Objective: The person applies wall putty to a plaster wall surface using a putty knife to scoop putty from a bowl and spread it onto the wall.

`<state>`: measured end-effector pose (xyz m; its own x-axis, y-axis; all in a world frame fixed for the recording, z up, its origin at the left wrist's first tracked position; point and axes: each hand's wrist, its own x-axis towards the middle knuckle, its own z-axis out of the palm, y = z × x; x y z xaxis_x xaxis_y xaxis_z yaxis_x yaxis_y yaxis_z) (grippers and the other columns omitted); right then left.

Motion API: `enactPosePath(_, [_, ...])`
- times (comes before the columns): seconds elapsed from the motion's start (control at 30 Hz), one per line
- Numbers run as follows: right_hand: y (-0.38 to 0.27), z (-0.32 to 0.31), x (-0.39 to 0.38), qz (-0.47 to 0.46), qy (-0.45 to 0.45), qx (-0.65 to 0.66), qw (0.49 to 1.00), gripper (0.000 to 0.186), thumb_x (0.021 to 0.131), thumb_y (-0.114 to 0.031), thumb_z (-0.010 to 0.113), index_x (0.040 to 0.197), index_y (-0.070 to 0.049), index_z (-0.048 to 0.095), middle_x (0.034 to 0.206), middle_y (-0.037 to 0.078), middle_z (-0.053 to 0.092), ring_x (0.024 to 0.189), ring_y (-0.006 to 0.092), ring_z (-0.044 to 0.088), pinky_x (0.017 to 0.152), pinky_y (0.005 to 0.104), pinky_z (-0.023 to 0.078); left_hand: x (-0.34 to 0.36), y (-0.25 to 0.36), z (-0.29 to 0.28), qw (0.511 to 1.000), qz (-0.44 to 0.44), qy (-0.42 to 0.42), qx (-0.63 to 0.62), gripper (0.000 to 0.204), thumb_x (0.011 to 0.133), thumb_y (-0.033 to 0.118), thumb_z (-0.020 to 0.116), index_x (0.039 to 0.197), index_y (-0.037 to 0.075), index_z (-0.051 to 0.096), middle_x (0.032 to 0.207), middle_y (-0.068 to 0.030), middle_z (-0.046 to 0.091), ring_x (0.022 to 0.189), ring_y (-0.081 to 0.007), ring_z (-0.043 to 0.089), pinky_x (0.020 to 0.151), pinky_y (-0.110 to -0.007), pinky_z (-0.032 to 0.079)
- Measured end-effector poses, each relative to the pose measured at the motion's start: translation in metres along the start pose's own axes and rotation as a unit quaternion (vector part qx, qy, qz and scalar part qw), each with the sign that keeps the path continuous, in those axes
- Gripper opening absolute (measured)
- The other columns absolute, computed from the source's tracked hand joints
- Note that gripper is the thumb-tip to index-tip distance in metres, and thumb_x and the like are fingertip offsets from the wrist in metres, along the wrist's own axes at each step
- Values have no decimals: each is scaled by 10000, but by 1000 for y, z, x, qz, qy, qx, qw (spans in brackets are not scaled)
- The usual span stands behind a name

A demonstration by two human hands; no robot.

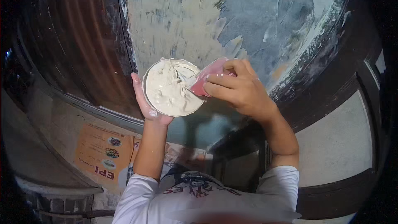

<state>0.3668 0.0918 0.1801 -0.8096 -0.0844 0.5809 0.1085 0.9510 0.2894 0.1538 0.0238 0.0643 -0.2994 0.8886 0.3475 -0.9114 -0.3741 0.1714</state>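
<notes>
My left hand (pixel 145 103) holds a shallow round tub (pixel 175 115) from beneath, with the thumb up along its left side. Thick off-white paste (pixel 166 89), like filler or putty, fills the tub and is smeared up to its rim. My right hand (pixel 242 87) pinches a flat pink-red spreader (pixel 203 81) between thumb and fingers. The spreader's lower edge is in the paste at the right side of the tub. White smears show on my left palm and wrist. Beyond the tub, a blue-grey panel (pixel 257 20) carries a broad coat of cream paste (pixel 174 12) on its left part.
Dark brown wood (pixel 78 37) borders the panel on the left, and a dark frame (pixel 331 112) runs along the right. An orange printed sheet (pixel 99 149) lies at the lower left. Pale panels (pixel 336 141) sit at the lower right.
</notes>
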Motion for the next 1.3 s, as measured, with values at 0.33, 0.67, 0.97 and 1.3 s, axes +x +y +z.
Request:
enactPosePath(0.33, [-9, 23, 15, 30, 23, -56, 998, 288, 772, -159, 728, 1058, -193, 725, 1086, -71, 708, 953, 252, 575, 802, 388, 450, 6, 14, -7, 998, -41, -47, -24, 911, 995, 726, 376, 1524, -15, 411, 1492, -222, 522, 1333, -371, 543, 1128, -505, 438])
enactPosePath(0.67, [-12, 47, 27, 76, 75, -131, 986, 260, 795, -161, 709, 1047, -225, 711, 1048, -76, 699, 954, 226, 570, 789, 381, 402, 10, 33, -14, 995, -77, -37, -45, 938, 987, 742, 373, 1542, -14, 381, 1503, -216, 513, 1332, -367, 545, 1137, -513, 429])
enactPosePath(0.97, [-22, 50, 33, 121, 103, -138, 978, 443, 659, 11, 708, 1074, -140, 683, 1064, -16, 683, 963, 269, 556, 845, 406, 364, 15, 49, -32, 989, -115, -66, -65, 942, 981, 761, 344, 1533, 0, 406, 1522, -197, 497, 1356, -364, 523, 1145, -520, 417])
enactPosePath(1.3, [23, 40, 28, 249, 211, -115, 938, 228, 861, -113, 746, 1069, -50, 678, 975, 100, 670, 936, 307, 521, 888, 414, 411, 15, 53, -52, 991, -121, -40, -32, 944, 959, 773, 390, 1530, 22, 425, 1508, -186, 520, 1358, -376, 520, 1137, -542, 421])
